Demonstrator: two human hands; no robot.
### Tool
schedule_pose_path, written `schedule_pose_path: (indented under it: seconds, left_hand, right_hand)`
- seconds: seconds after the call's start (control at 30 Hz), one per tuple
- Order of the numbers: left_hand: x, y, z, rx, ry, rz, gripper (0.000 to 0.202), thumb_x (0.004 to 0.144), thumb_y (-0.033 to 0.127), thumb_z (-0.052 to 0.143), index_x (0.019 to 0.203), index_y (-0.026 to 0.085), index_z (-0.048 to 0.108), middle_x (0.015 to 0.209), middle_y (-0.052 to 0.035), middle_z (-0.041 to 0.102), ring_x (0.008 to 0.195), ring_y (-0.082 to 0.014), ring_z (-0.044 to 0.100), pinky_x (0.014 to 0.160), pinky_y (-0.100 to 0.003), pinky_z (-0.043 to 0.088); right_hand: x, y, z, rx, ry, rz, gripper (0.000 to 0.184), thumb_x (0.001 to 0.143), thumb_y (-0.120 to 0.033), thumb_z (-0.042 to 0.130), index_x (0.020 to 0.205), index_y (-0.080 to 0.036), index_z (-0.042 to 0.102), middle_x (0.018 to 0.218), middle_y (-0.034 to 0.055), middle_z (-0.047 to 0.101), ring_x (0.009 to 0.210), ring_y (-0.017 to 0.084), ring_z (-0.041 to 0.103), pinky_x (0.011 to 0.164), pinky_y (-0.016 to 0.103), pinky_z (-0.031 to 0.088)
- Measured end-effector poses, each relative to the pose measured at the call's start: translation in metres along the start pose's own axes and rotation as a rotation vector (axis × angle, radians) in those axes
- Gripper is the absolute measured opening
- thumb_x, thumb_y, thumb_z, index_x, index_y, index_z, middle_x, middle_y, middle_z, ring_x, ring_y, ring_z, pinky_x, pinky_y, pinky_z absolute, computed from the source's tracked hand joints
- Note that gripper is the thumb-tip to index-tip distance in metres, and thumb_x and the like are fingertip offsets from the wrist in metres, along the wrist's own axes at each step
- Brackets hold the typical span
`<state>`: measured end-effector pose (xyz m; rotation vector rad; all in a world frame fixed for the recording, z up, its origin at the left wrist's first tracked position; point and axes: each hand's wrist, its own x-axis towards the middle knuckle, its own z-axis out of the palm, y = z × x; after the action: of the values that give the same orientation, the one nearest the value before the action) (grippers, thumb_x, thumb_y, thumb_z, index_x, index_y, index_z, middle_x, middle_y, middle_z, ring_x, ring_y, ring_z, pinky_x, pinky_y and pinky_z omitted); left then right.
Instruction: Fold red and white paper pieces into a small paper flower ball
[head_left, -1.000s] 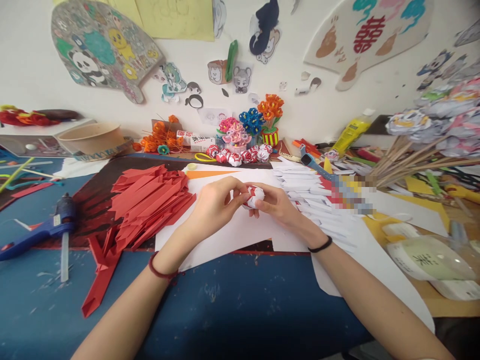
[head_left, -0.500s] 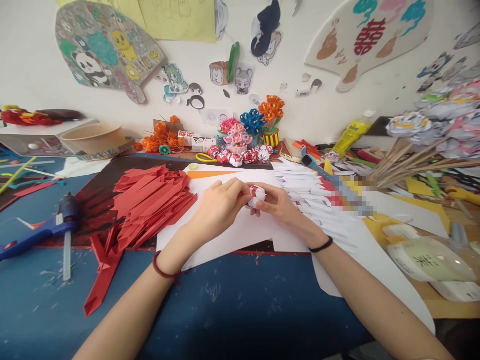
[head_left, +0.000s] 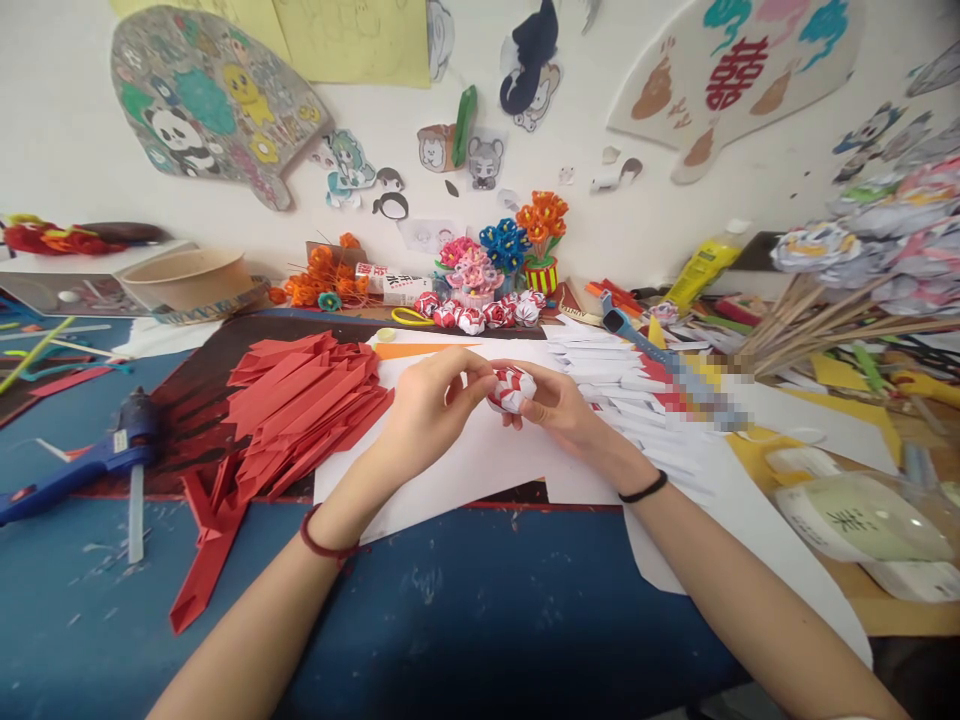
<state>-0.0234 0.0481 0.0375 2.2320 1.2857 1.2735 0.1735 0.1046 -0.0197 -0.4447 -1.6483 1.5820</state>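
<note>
**Both hands closed on a small paper rose above the white sheet**

On my feed, the left hand point(head_left: 429, 412) and the right hand point(head_left: 561, 408) meet at the middle of the view, with the red-and-white paper rose point(head_left: 512, 388) held between them. The left fingers point(head_left: 463, 372) are curled in and pinch the rose's left side, thumb and forefinger tips against the paper. The right fingers point(head_left: 541, 386) cup it from the right and from beneath, so its woven top faces up and shows in the gap between the two hands. The rose is raised just above the white sheet point(head_left: 480, 465), not resting on it.

A red cord bracelet point(head_left: 324, 546) circles the left wrist and a black hair tie point(head_left: 642, 490) the right.

Just left of the left hand lies a heap of red folded strips point(head_left: 300, 400). Just right of the right hand a row of white folded strips point(head_left: 611, 378) fans out. Beyond the hands, near the wall, a line of finished paper roses point(head_left: 476, 314) sits before small pots of paper flowers point(head_left: 541, 228).

Far left on the blue worktop point(head_left: 450, 625) lies a blue glue gun point(head_left: 82, 465), with a paper bowl point(head_left: 187, 276) behind it. At far right a bundle of paper flowers on sticks point(head_left: 862, 262) leans in.
</note>
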Motion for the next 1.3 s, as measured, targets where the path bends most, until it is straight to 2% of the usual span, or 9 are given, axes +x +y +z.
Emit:
schedule_pose_path:
  seconds: [0.23,0.53,0.67,0.73,0.87,0.93,1.1,1.3]
  left_hand:
    - [-0.003,0.0,0.003,0.033,-0.075,0.039,0.015,0.095,0.027,0.055,0.084,0.018,0.06,0.08,-0.0011,0.067,0.062,-0.0112,0.05,0.062,-0.026,0.041]
    - [-0.005,-0.003,0.005,0.198,-0.13,0.132,0.019,0.099,0.026,0.049,0.084,0.018,0.057,0.081,0.0001,0.065,0.065,-0.0114,0.051,0.069,-0.029,0.037]
    - [-0.005,-0.006,0.01,0.353,-0.095,0.167,0.02,0.1,0.023,0.044,0.084,0.017,0.055,0.079,-0.0016,0.064,0.064,-0.013,0.05,0.067,-0.03,0.035]
    - [-0.005,-0.006,0.011,0.369,-0.065,0.162,0.019,0.099,0.022,0.046,0.083,0.017,0.055,0.079,-0.0012,0.064,0.064,-0.0129,0.05,0.067,-0.03,0.035]
    - [-0.004,-0.003,0.007,0.177,0.021,0.077,0.013,0.096,0.021,0.052,0.085,0.018,0.056,0.08,0.0012,0.065,0.066,-0.0115,0.052,0.066,-0.028,0.037]
    - [-0.004,0.0,0.003,0.141,0.053,0.079,0.01,0.095,0.022,0.053,0.086,0.019,0.057,0.079,0.0015,0.064,0.065,-0.0113,0.052,0.066,-0.027,0.037]
    - [-0.007,0.002,0.0,0.239,0.0,0.189,0.007,0.092,0.019,0.052,0.089,0.019,0.059,0.08,0.0008,0.066,0.066,-0.0126,0.054,0.07,-0.032,0.033]
    - [-0.008,0.0,0.001,0.285,-0.006,0.2,0.008,0.09,0.018,0.052,0.089,0.019,0.059,0.08,0.0004,0.065,0.068,-0.0136,0.054,0.071,-0.033,0.032]
  right_hand:
    - [0.0,-0.001,0.003,0.013,-0.024,0.0,0.056,0.082,-0.042,0.075,0.131,-0.019,0.059,0.093,0.006,0.063,0.072,0.016,0.061,0.062,0.03,0.052]
    - [-0.001,0.0,0.003,0.015,-0.059,0.009,0.057,0.082,-0.04,0.075,0.132,-0.019,0.057,0.093,0.0059,0.062,0.072,0.016,0.062,0.062,0.03,0.052]
    - [0.0,0.0,0.005,-0.027,-0.022,0.036,0.068,0.081,-0.04,0.076,0.141,-0.023,0.048,0.095,0.0049,0.063,0.076,0.017,0.065,0.065,0.03,0.054]
    - [0.0,0.001,0.005,-0.042,-0.013,0.046,0.065,0.08,-0.037,0.077,0.138,-0.023,0.05,0.095,0.0046,0.064,0.076,0.017,0.065,0.066,0.03,0.054]
    - [0.001,0.0,0.005,-0.003,0.01,0.029,0.054,0.083,-0.034,0.074,0.132,-0.023,0.056,0.092,0.0036,0.064,0.075,0.016,0.065,0.066,0.03,0.054]
    - [0.001,-0.002,0.005,0.06,0.009,0.054,0.052,0.085,-0.036,0.071,0.132,-0.022,0.055,0.095,0.0046,0.065,0.076,0.016,0.064,0.067,0.03,0.054]
    - [0.001,-0.008,0.004,0.186,-0.007,0.123,0.049,0.087,-0.035,0.067,0.132,-0.019,0.055,0.101,0.0067,0.064,0.075,0.015,0.064,0.067,0.029,0.053]
    - [0.001,-0.008,0.003,0.256,-0.017,0.136,0.054,0.084,-0.038,0.069,0.133,-0.019,0.055,0.095,0.0055,0.065,0.072,0.016,0.065,0.061,0.027,0.052]
